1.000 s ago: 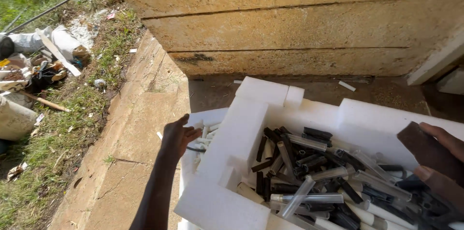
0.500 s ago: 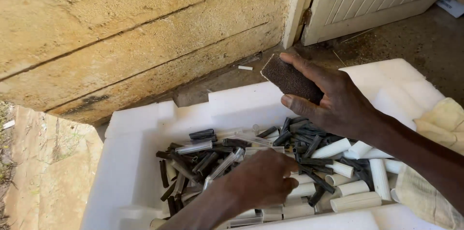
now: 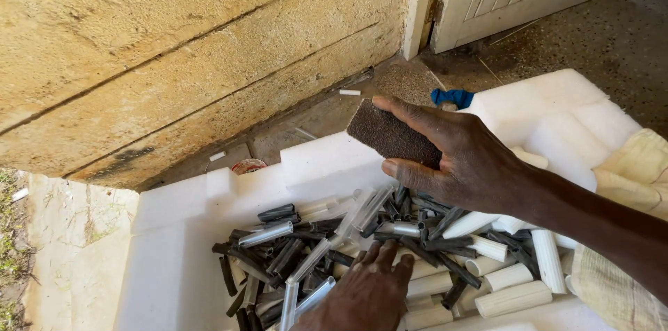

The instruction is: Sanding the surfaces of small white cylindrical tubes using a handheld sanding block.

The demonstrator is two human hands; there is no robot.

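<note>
Brown and gritty, a sanding block (image 3: 394,137) is pinched between thumb and fingers of the right hand (image 3: 465,160), kept raised at about 12 o'clock over the tubes (image 3: 362,247), seemingly for rubbing. The left hand (image 3: 365,293), at 6 o'clock, is laid loosely open on them, gripping nothing. Black, silvery and white tubes are heaped in a white foam tray (image 3: 174,261).

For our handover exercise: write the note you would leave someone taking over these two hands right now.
Right hand: holds a dark brown sanding block above the tray.
Left hand: empty, fingers down among the tubes.
White foam tray: heaped with short black, silver and white tubes, all loose.
Done: block in hand.
Left: no tube picked yet; none shows against the block.
</note>
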